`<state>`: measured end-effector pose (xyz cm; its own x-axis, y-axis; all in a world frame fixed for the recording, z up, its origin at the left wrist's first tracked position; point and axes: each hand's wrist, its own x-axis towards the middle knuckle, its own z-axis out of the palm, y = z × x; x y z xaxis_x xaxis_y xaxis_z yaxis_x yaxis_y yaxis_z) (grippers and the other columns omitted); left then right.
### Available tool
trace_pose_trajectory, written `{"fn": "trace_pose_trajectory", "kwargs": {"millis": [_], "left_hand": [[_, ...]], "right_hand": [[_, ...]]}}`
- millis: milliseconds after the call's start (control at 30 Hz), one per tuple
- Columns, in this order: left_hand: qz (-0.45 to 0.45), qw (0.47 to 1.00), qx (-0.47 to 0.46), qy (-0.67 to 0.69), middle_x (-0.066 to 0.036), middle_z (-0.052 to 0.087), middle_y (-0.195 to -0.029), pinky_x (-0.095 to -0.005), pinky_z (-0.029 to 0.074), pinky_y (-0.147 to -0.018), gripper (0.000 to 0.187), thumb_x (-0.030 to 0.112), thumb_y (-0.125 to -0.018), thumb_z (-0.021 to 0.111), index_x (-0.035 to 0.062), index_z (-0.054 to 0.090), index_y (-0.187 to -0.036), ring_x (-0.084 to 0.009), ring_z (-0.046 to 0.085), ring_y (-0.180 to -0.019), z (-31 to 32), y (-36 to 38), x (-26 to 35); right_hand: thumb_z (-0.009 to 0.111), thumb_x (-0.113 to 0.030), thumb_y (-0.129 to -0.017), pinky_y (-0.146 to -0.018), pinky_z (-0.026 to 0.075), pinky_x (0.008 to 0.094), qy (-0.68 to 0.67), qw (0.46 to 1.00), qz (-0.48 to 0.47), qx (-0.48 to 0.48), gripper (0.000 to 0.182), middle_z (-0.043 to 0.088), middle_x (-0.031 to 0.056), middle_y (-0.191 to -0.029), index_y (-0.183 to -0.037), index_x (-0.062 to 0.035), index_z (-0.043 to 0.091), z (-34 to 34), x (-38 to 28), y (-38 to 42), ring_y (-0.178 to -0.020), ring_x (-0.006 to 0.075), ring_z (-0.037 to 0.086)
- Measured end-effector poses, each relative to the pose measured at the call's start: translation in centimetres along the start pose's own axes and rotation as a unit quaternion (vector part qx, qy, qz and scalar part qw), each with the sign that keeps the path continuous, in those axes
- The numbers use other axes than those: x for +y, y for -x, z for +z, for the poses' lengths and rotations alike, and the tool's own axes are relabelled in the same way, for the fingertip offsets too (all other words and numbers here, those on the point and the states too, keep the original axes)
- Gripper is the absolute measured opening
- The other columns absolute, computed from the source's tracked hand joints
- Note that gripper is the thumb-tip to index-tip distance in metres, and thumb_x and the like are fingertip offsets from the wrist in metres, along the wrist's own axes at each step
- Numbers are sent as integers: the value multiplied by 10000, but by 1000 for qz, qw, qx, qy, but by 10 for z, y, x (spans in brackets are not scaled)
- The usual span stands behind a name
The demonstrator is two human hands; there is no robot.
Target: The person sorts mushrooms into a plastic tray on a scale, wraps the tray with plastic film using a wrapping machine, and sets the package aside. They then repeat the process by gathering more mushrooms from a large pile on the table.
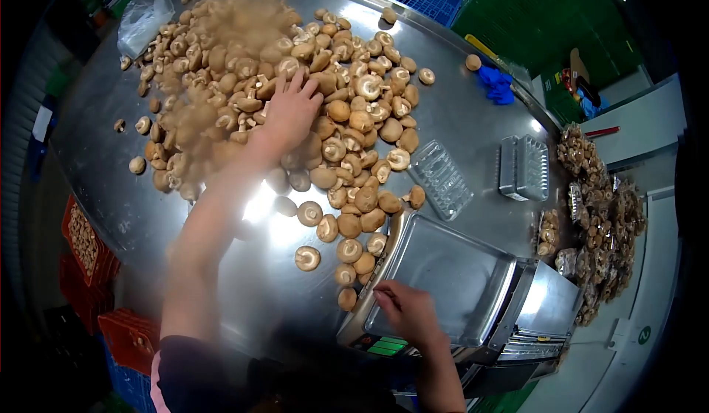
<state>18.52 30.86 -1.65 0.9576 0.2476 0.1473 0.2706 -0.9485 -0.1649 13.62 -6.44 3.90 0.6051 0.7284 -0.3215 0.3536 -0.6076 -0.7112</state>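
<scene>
My left hand [294,110] reaches across the steel table onto a big heap of brown shiitake mushrooms [362,121]. Its fingers are spread and rest on the caps; whether they grip any is not visible. Curled up, with the fingertips drawn in, my right hand [406,311] hovers over the near left edge of a weighing scale [450,273] with a bare metal pan. Nothing shows in its fingers. Several loose mushrooms [348,250] lie beside the scale. A clear plastic tray [441,180] sits just beyond the pan.
More clear trays [523,168] stand further right on the steel table [118,191]. Packed bags of mushrooms [602,221] pile up at the right. A plastic bag [145,22] lies at the far left, a blue crumpled item [495,85] at the back. Red crates [129,339] stand below left.
</scene>
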Motion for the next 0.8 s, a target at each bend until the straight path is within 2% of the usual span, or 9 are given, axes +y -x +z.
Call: {"fn": "trace_pose_trajectory", "kwargs": {"millis": [133, 267, 400, 433, 500, 600, 633, 700, 800], "left_hand": [[-55, 998, 26, -23, -154, 471, -1313, -552, 207, -1092, 198, 162, -842, 556, 80, 652, -994, -337, 322, -1344, 18, 5, 4], [-41, 994, 71, 68, -205, 388, -1417, -550, 200, -1106, 254, 109, -852, 459, 36, 613, -1041, -370, 290, -1349, 33, -1, -6], [-46, 947, 232, 219, -177, 455, -1330, -475, 250, -1110, 621, 150, -608, 809, 42, 498, -1134, -378, 315, -1339, -9, 43, -9], [-82, 913, 287, 278, -163, 490, -1285, -453, 305, -1080, 593, 128, -642, 788, 38, 503, -1154, -361, 394, -1288, -17, 67, -8], [-284, 758, 233, 540, -122, 579, -1150, -347, 462, -923, 546, 102, -730, 749, 20, 489, -1203, -240, 574, -1073, -33, 128, 9], [-356, 439, 148, 812, -168, 612, -1082, -359, 523, -791, 422, 184, -861, 593, 15, 485, -1233, -257, 642, -872, -33, 242, 11], [-425, 425, 173, 781, -225, 601, -1105, -390, 539, -795, 442, 231, -884, 545, -13, 477, -1246, -290, 643, -869, -75, 255, 20], [-389, 153, 322, 850, -274, 585, -1107, -405, 548, -801, 500, 275, -882, 531, -40, 472, -1265, -325, 633, -869, -51, 352, 19], [-495, 123, 471, 720, -268, 579, -1097, -413, 554, -795, 416, 270, -860, 568, -37, 541, -1141, -357, 600, -952, -10, 504, -15]], "right_hand": [[642, -210, -880, -619, 525, 378, 49, 999, -7, -3, 165, 684, 119, -836, -1006, -105, 635, -15, 10, -12, -725, 324, 666], [649, -200, -875, -622, 526, 371, 23, 999, -32, 1, 175, 682, 124, -843, -1020, -103, 635, -20, 1, -26, -737, 313, 671], [641, -143, -883, -606, 507, 313, -24, 997, -58, 52, 128, 677, 100, -830, -985, -67, 637, -28, -4, -33, -666, 210, 659], [625, -125, -893, -608, 492, 286, -35, 992, -43, 110, 108, 662, 79, -817, -973, -53, 635, -37, -2, -39, -660, 165, 623], [590, -104, -913, -614, 452, 235, -73, 971, -43, 223, 110, 617, 33, -773, -973, -21, 631, -65, 20, -65, -675, 83, 538], [617, -121, -892, -739, 496, 322, 9, 950, -94, 297, 207, 639, 127, -990, -1070, -18, 594, -102, 91, -129, -836, 204, 614], [650, -127, -862, -788, 485, 347, 123, 938, -129, 297, 272, 626, 145, -1036, -1099, -18, 573, -111, 128, -152, -897, 243, 604], [715, -141, -803, -885, 462, 398, 342, 873, -199, 285, 419, 598, 180, -1126, -1158, -18, 531, -119, 180, -188, -1018, 321, 583], [816, -143, -668, -958, 413, 429, 230, 971, -41, 49, 645, 577, 198, -1161, -1205, -12, 484, -120, 163, -198, -1105, 382, 526]]}}
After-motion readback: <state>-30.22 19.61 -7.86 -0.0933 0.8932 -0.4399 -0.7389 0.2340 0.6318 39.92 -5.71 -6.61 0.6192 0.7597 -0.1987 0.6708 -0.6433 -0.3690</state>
